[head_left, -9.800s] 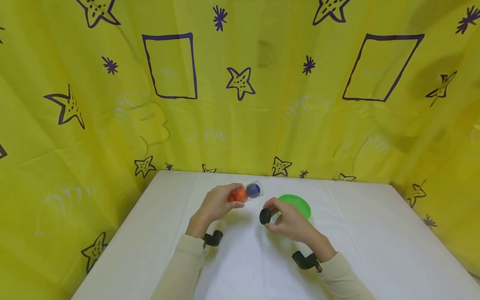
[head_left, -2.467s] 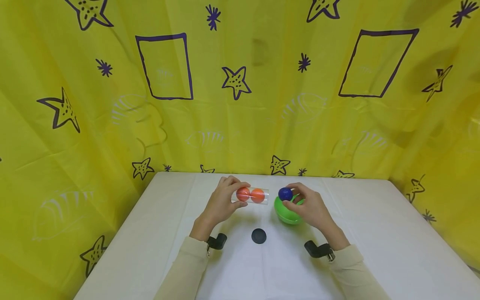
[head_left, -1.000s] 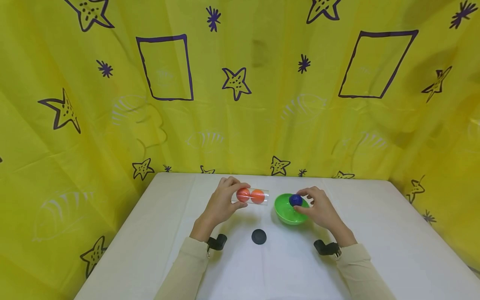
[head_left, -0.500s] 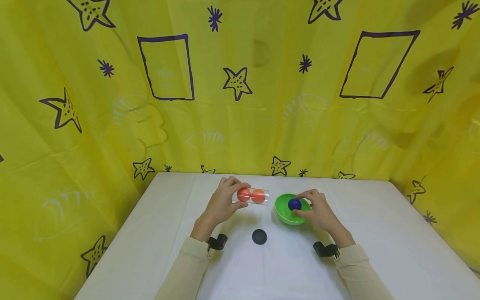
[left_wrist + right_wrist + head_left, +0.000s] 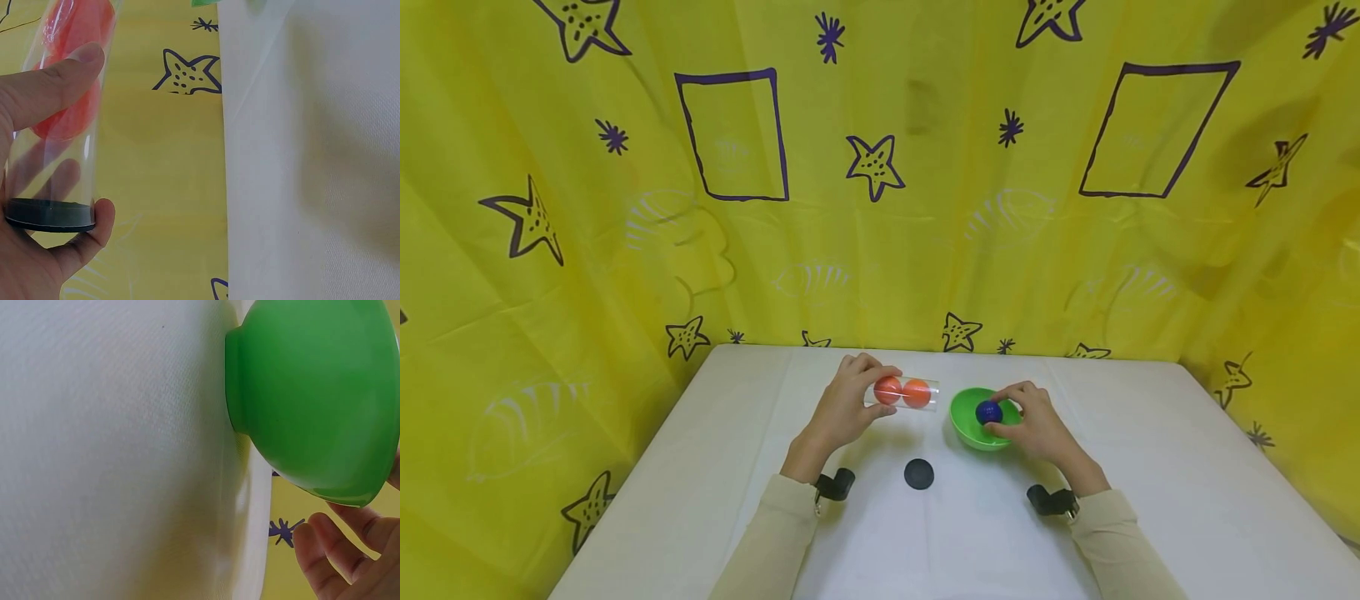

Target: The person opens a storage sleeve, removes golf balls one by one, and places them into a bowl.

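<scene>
My left hand (image 5: pixel 842 402) grips a clear tube (image 5: pixel 929 395) that lies sideways above the table, its mouth toward the right. Inside it sit two orange-red balls (image 5: pixel 916 392). The left wrist view shows a black cap (image 5: pixel 50 215) on the tube's other end, with my little finger by it. My right hand (image 5: pixel 1036 423) pinches a dark blue ball (image 5: pixel 988 412) between thumb and fingers, down inside the green bowl (image 5: pixel 964 426). In the right wrist view the bowl (image 5: pixel 312 394) hides the ball, and my other fingers (image 5: pixel 337 547) are beside its rim.
A round black lid (image 5: pixel 919 473) lies flat on the white table (image 5: pixel 880 542), in front of and between the hands. Behind the table hangs a yellow curtain (image 5: pixel 925 250) with star drawings.
Earlier my right hand held the black lid and the blue ball was in the tube. The lid now lies on the table; the ball has moved right and down into the bowl.
</scene>
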Demonstrator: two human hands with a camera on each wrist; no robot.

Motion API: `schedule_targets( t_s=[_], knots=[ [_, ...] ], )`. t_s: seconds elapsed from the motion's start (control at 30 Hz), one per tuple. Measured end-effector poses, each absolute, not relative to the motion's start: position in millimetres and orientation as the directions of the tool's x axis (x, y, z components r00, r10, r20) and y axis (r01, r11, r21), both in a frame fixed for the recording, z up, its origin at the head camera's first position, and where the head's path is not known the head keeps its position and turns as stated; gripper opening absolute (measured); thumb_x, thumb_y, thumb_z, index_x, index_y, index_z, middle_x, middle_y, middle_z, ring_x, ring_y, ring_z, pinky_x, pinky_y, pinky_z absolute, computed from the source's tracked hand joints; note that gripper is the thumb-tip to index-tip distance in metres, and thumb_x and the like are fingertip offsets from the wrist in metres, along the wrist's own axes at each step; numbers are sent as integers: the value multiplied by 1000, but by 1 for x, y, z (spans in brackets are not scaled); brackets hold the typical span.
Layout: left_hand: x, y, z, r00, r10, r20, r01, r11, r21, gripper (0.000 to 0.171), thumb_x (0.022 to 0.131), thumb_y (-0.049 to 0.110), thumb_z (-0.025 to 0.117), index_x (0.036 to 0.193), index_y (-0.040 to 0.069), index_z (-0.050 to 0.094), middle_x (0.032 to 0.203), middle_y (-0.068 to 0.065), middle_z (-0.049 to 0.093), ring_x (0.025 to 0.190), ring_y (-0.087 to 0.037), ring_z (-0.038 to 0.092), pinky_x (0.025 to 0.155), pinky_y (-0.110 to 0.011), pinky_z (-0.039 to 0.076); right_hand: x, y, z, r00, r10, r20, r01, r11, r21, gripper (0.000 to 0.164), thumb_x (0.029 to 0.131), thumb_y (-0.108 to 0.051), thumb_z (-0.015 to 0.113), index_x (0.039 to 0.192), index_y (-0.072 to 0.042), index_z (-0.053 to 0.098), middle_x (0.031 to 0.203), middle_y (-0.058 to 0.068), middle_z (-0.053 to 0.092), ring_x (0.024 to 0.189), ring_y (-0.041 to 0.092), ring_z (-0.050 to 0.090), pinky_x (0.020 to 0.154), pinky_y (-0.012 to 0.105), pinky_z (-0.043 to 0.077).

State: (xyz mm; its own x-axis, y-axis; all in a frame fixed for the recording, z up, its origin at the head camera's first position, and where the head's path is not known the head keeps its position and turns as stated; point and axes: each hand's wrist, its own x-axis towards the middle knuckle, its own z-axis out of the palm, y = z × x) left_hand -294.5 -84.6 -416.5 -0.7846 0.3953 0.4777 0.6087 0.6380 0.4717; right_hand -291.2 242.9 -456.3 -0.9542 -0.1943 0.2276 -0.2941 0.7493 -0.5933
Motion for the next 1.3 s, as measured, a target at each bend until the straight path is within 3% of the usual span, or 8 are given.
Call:
schedule_targets(
  t_s=[0.23, 0.7, 0.97, 1.13, 1.3],
  knots=[
    [-295, -84, -416, -784, 395, 479, 608, 643, 466, 50, 79, 19, 88, 127, 19, 72, 117, -3, 62, 110, -21, 49, 86, -35, 52, -292, 245, -455, -963, -168, 213, -267, 718, -643, 23, 93, -15, 75, 113, -7, 70, 130, 21, 56, 122, 40, 44, 96, 51, 48],
    [-294, -83, -417, -786, 394, 476, 605, 645, 466, 50, 78, 18, 89, 126, 19, 72, 116, -2, 62, 110, -21, 50, 86, -36, 52, -291, 241, -442, -938, -161, 307, -330, 685, -650, 20, 95, -9, 68, 114, -4, 69, 122, 21, 59, 118, 36, 45, 95, 55, 48],
    [-293, -81, -415, -788, 401, 467, 603, 653, 457, 50, 79, 19, 88, 127, 19, 71, 117, -2, 62, 111, -20, 49, 87, -35, 52, -284, 229, -425, -914, -143, 379, -375, 651, -660, 18, 96, -8, 69, 113, -3, 69, 117, 17, 64, 108, 30, 51, 87, 38, 49],
    [-292, -79, -414, -796, 395, 458, 593, 661, 460, 50, 80, 20, 88, 127, 20, 71, 118, -1, 61, 112, -20, 49, 89, -36, 52, -276, 219, -416, -916, -203, 347, -396, 605, -691, 21, 97, -10, 68, 117, -2, 66, 107, 10, 70, 96, 23, 59, 80, 26, 51],
    [-291, -77, -413, -796, 394, 459, 593, 661, 460, 49, 80, 19, 88, 126, 20, 72, 117, -1, 62, 112, -19, 49, 89, -37, 53, -270, 207, -413, -912, -278, 301, -409, 557, -723, 25, 98, -15, 68, 121, -5, 65, 101, 5, 71, 92, 19, 63, 78, 26, 53]
  ],
)
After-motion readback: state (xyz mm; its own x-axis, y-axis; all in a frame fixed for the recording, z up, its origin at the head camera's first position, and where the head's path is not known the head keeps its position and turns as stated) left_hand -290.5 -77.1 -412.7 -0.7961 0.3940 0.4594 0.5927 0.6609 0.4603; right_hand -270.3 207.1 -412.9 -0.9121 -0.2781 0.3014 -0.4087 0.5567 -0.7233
